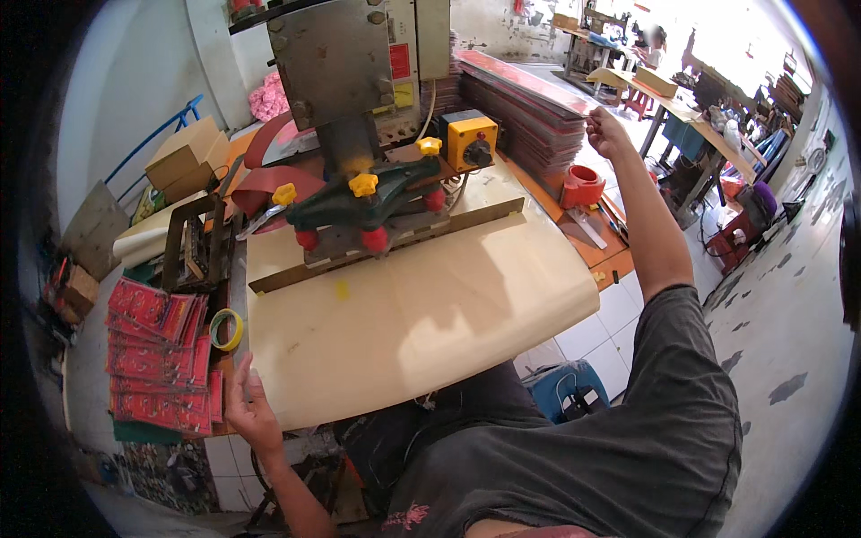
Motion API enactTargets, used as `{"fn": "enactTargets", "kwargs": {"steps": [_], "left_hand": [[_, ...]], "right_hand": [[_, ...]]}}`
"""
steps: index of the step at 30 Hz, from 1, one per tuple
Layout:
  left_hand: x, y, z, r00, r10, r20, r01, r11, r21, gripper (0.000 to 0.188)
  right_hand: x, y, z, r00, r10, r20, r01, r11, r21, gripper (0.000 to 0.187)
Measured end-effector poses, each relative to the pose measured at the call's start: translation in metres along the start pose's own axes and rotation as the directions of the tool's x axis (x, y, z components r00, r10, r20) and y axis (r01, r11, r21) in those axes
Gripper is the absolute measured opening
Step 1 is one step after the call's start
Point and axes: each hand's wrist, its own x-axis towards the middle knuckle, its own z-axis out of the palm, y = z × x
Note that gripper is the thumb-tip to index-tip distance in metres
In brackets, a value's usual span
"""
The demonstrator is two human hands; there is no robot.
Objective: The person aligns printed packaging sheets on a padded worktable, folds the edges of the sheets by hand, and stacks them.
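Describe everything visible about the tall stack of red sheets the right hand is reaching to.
The stack of red sheets sits at the far right of the workbench, behind the yellow switch box and above the red tape roll. It is many thin flat sheets, probably card or plastic, piled neatly; the top face is red, the side shows dark layered edges. It lies flat, running away from the viewer. The right hand is raised at its near right corner, fingertips at or just above the top sheet; contact is unclear.

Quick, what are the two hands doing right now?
Left hand: open, resting on the near edge of the cream work table, holding nothing.
Right hand: reaching to the stack of red sheets; grip cannot be told.
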Motion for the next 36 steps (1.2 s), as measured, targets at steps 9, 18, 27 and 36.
{"fn": "enactTargets", "kwargs": {"steps": [9,18,27,36], "left_hand": [[-0.031,0.025,0.038,0.99,-0.14,0.012,0.132,0.897,-0.421,0.031],[-0.07,0.109,0.127,0.843,0.167,0.511,0.304,0.636,-0.71,0.052],[-0.078,0.119,0.147,0.773,-0.127,0.622,0.631,0.264,-0.73,0.045],[-0.064,0.085,0.125,0.833,-0.428,0.35,0.435,0.116,-0.893,0.045]], "right_hand": [[-0.182,0.007,-0.008,0.881,-0.075,0.468,-0.078,0.951,0.298,0.024],[-0.405,0.148,0.076,0.901,0.014,0.434,0.013,0.998,-0.059,0.045],[-0.49,0.234,0.122,0.852,0.07,0.52,-0.143,0.984,0.102,0.028],[-0.444,0.242,0.115,0.451,-0.164,0.877,0.693,0.683,-0.229,0.042]]}}
